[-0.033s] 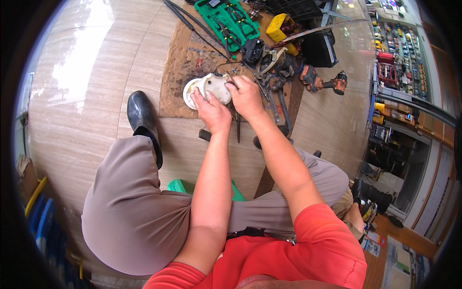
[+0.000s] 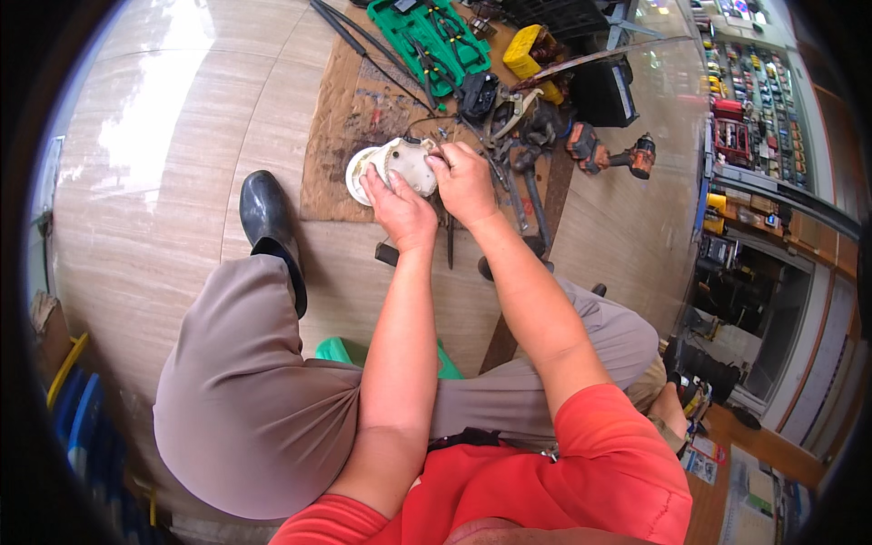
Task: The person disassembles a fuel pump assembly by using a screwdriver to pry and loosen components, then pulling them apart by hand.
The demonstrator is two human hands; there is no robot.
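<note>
A white plastic housing (image 2: 413,167) with a rounded outline and a dark hole sits above the cardboard, next to a round white rim (image 2: 355,179) on its left. I cannot tell whether the two are one piece. My left hand (image 2: 401,214) grips the housing from the near side, its fingers on the lower edge. At the housing's right edge my right hand (image 2: 466,186) is closed in a pinch. What lies between its thumb and fingers is too small to make out.
Stained cardboard (image 2: 329,173) lies under the work. Beyond it are a green tool case (image 2: 436,45), a yellow container (image 2: 527,53) and a black bin (image 2: 603,94). To the right lie a hammer (image 2: 534,195) and a cordless drill (image 2: 613,154). A green stool (image 2: 336,351) is beneath me.
</note>
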